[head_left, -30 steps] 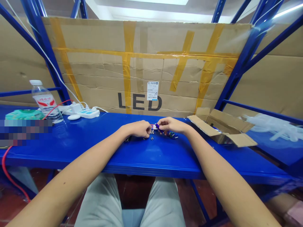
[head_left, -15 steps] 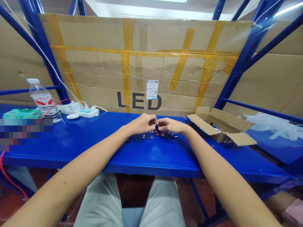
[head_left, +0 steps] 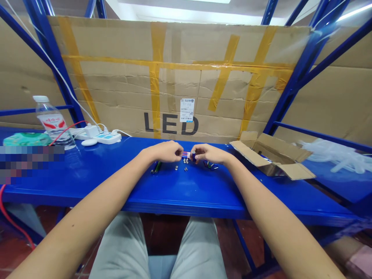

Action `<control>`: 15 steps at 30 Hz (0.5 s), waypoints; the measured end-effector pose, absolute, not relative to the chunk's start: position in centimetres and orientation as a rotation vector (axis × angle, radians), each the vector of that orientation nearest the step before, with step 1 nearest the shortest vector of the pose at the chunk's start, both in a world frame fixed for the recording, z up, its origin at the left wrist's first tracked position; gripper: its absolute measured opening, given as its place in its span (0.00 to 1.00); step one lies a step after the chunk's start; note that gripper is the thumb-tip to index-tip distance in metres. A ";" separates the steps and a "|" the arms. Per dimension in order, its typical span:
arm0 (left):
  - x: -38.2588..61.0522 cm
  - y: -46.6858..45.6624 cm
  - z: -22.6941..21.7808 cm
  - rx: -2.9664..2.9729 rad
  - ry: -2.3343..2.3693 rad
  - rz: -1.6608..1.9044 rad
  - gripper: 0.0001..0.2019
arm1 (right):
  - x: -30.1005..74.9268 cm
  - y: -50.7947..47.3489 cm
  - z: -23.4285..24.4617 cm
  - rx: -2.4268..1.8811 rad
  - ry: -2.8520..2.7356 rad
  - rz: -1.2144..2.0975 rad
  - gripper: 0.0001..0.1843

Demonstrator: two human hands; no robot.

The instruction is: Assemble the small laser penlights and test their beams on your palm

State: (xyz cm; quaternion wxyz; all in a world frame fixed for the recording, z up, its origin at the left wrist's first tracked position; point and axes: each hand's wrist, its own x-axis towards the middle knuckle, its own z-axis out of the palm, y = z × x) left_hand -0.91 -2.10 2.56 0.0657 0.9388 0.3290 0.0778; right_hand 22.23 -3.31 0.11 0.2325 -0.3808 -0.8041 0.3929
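Observation:
In the head view my right hand (head_left: 209, 154) is closed around a small dark blue cylinder (head_left: 193, 155), its round end turned up. To the left, apart from it, my left hand (head_left: 171, 151) has its fingers curled together; whatever they may hold is hidden. Several small silvery metal pieces (head_left: 186, 169) lie on the blue table between and in front of the hands. Behind them, partly covered by my fingers, is a row of slim purple and white striped pieces (head_left: 186, 155). Dark and green tubes (head_left: 157, 167) rest below my left wrist. Blue and green clip-like loops (head_left: 210, 166) lie under my right hand.
An open cardboard box (head_left: 271, 155) stands on the table (head_left: 186, 192) at right, beside clear plastic wrapping (head_left: 337, 155). On the left are a water bottle (head_left: 55, 124), a green packet (head_left: 27, 139) and a power strip (head_left: 107, 137) with cables. A large carton (head_left: 122, 85) walls off the back.
My left hand has moved left, away from the blue cylinder, uncovering the striped pieces and the green tubes. The right hand keeps the cylinder in nearly the same place.

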 end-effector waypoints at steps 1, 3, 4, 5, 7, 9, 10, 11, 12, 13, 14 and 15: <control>-1.2 -2.1 2.7 2.803 1.015 0.119 0.07 | 22.2 -3.3 0.1 -1.041 -2.214 1.085 0.07; -1.4 -2.0 2.7 2.755 1.020 -0.014 0.09 | 22.2 -3.3 0.1 -1.029 -2.213 1.112 0.08; -1.4 -2.0 2.7 2.739 1.013 -0.041 0.09 | 22.2 -3.3 0.1 -1.020 -2.212 1.123 0.08; -1.4 -2.0 2.6 2.732 1.006 -0.052 0.10 | 22.1 -3.2 0.1 -1.009 -2.213 1.128 0.09; -1.2 -1.9 2.4 2.722 0.985 -0.057 0.11 | 22.0 -3.2 0.1 -0.989 -2.220 1.130 0.10; -1.0 -1.8 2.2 2.722 0.941 -0.055 0.10 | 21.9 -3.2 0.2 -0.979 -2.239 1.126 0.10; -0.9 -1.8 2.1 2.728 0.913 -0.053 0.09 | 21.9 -3.3 0.2 -0.981 -2.252 1.121 0.10; -0.9 -1.7 2.1 2.737 0.889 -0.051 0.09 | 21.8 -3.4 0.3 -0.985 -2.264 1.114 0.10; -0.8 -1.6 2.0 2.746 0.874 -0.050 0.08 | 21.8 -3.4 0.3 -0.992 -2.277 1.104 0.10; -0.8 -1.6 1.9 2.754 0.870 -0.045 0.08 | 21.7 -3.5 0.4 -1.000 -2.284 1.095 0.10; -0.8 -1.5 1.8 2.759 0.874 -0.036 0.07 | 21.7 -3.5 0.4 -1.005 -2.286 1.091 0.10; -0.8 -1.5 1.7 2.760 0.883 -0.023 0.07 | 21.7 -3.5 0.4 -1.009 -2.283 1.094 0.10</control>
